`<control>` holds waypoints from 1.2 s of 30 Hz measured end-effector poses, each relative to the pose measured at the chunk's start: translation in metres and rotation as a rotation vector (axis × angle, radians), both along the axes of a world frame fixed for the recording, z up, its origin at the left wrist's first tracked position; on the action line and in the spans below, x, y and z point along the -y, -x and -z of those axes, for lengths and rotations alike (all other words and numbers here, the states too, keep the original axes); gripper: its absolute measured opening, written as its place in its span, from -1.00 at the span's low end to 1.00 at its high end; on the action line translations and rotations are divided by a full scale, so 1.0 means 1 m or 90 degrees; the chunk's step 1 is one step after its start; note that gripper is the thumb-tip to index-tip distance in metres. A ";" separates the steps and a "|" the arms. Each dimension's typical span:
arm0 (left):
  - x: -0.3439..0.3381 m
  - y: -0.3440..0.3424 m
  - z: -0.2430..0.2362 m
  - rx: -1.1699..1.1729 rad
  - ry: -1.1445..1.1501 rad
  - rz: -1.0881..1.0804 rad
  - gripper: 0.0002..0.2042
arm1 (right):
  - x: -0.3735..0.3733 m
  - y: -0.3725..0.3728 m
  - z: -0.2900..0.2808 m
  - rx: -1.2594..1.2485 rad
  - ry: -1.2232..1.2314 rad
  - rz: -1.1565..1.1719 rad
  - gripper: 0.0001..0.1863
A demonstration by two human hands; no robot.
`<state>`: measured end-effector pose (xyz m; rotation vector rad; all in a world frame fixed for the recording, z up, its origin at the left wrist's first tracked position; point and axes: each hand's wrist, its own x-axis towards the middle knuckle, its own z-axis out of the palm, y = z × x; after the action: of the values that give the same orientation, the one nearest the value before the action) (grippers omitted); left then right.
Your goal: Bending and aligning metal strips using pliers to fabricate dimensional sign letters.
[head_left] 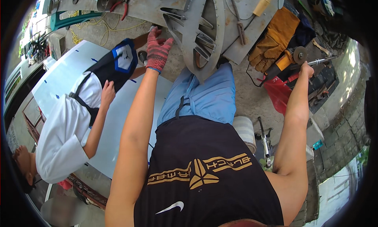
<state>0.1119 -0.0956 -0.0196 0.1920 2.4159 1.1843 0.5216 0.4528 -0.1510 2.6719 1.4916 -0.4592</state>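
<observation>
My left hand [158, 53] wears a red and grey knit glove. Its fingers are spread and nothing shows in them, just left of a pointed grey metal frame [191, 34]. The frame has slanted metal strips inside it and reaches over the near table edge toward my legs. Out to the right, my bare right hand [306, 70] is closed at the near end of a silver metal bar [323, 61]. Beside that hand lies an angle grinder [284, 63] with a round disc. Leather work gloves [273, 40], orange-brown, lie left of the grinder.
A person in a white shirt [59, 136] leans in at left, one arm reaching behind my glove. White sheet panels [118, 148] lie below that person. Red-handled pliers [124, 6] and a wooden-handled tool [264, 3] rest on the metal table [153, 6]. A bucket [244, 130] stands by my legs.
</observation>
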 end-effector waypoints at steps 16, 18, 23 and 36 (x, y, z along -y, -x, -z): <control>-0.033 0.033 0.012 -0.255 0.174 0.145 -0.35 | -0.004 -0.005 -0.012 -0.081 0.017 0.033 -0.55; -0.014 0.039 0.037 -0.395 0.161 0.184 -0.15 | 0.003 0.017 -0.018 -0.072 0.028 0.020 -0.58; -0.048 0.050 0.023 -0.150 0.222 0.223 -0.05 | -0.012 -0.020 -0.021 -0.025 -0.045 0.004 -0.45; -0.027 0.062 0.038 -0.172 0.278 0.266 0.11 | -0.005 0.005 -0.060 0.100 -0.150 -0.116 -0.38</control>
<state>0.0498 -0.0686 -0.0581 0.7122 2.6147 0.4572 0.5165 0.4579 -0.0910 2.6258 1.8195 -0.0647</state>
